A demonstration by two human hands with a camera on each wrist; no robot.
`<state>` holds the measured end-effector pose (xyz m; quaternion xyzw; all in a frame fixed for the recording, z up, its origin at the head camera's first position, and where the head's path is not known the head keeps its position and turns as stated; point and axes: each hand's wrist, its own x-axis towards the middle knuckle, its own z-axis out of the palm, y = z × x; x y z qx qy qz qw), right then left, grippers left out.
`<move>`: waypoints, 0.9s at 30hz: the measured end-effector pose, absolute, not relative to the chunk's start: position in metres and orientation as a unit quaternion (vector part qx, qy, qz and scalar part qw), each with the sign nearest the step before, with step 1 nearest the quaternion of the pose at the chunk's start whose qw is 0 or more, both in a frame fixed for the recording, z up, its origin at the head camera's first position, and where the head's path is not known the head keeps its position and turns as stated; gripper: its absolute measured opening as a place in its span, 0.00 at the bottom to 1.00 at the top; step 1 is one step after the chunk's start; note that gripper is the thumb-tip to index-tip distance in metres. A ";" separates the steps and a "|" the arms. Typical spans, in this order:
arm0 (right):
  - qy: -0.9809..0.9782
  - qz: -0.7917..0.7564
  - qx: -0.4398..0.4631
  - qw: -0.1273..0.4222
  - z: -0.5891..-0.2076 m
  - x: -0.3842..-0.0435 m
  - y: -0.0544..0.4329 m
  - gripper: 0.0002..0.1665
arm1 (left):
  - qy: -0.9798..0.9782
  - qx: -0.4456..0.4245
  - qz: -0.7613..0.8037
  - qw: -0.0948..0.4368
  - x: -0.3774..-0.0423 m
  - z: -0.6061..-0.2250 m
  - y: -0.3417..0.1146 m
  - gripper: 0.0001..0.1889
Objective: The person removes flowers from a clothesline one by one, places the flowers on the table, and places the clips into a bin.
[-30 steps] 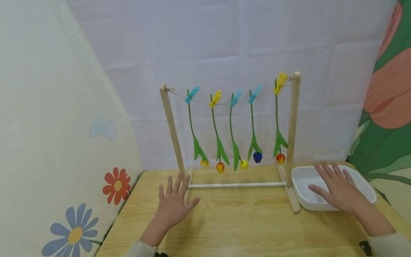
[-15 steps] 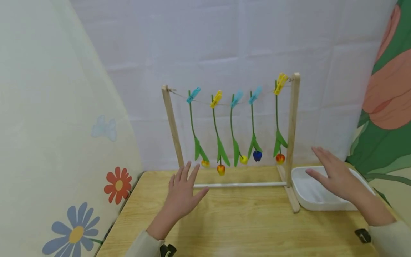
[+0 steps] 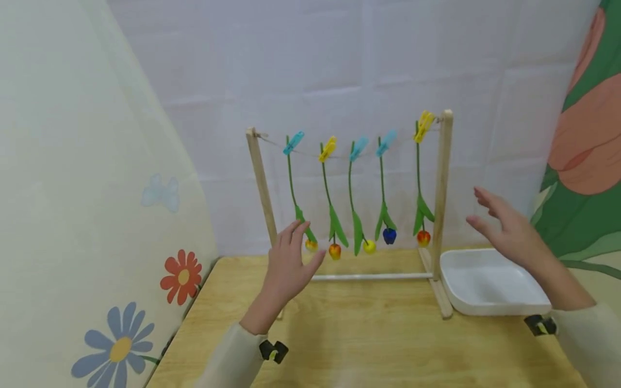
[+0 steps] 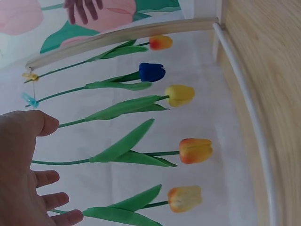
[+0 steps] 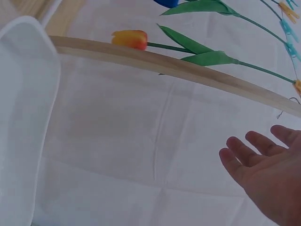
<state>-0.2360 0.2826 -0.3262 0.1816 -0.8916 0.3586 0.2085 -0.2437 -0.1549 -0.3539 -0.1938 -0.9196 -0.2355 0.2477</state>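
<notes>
Saw five artificial tulips (image 3: pixel 358 231) hanging upside down above the worktop (image 3: pixel 368 334), pinned by clothespins (image 3: pixel 327 150) to a string across the wooden frame (image 3: pixel 442 199). Noted the left hand (image 3: pixel 289 264) near the leftmost tulip (image 3: pixel 311 246) and the right hand (image 3: pixel 509 226) beyond the frame, near the white tray (image 3: pixel 490 285), both with fingers loosely extended, gripping nothing. Judged the tulips light, with springy stems and soft, easily creased leaves; best pinched by the stem just below the clothespin. Saw all five clothespins in the head view, only two in the left wrist view; found there the leftmost tulip's leaves nearly whole, part-covered in the head view. Could not tell about contact.
</notes>
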 end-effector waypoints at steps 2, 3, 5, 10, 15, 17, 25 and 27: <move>-0.874 0.383 0.190 0.230 -0.321 -0.241 0.281 0.39 | -0.907 -0.198 -0.272 0.252 -0.247 -0.349 -0.151 0.34; -0.865 0.394 0.195 0.240 -0.319 -0.243 0.280 0.38 | -0.901 -0.201 -0.291 0.253 -0.248 -0.346 -0.148 0.33; -0.848 0.415 0.203 0.260 -0.315 -0.249 0.279 0.36 | -0.892 -0.200 -0.325 0.244 -0.250 -0.343 -0.143 0.33; -0.822 0.457 0.189 0.281 -0.302 -0.259 0.275 0.32 | -0.871 -0.207 -0.371 0.247 -0.253 -0.339 -0.127 0.32; -0.811 0.490 0.175 0.269 -0.282 -0.261 0.269 0.30 | -0.845 -0.236 -0.392 0.278 -0.256 -0.336 -0.112 0.30; -0.790 0.519 0.187 0.267 -0.274 -0.262 0.267 0.29 | -0.835 -0.242 -0.405 0.284 -0.257 -0.334 -0.106 0.29; -0.648 0.669 0.257 0.257 -0.248 -0.275 0.260 0.21 | -0.790 -0.270 -0.472 0.282 -0.266 -0.328 -0.085 0.26; -0.636 0.679 0.259 0.259 -0.242 -0.278 0.258 0.21 | -0.780 -0.285 -0.482 0.279 -0.268 -0.326 -0.079 0.26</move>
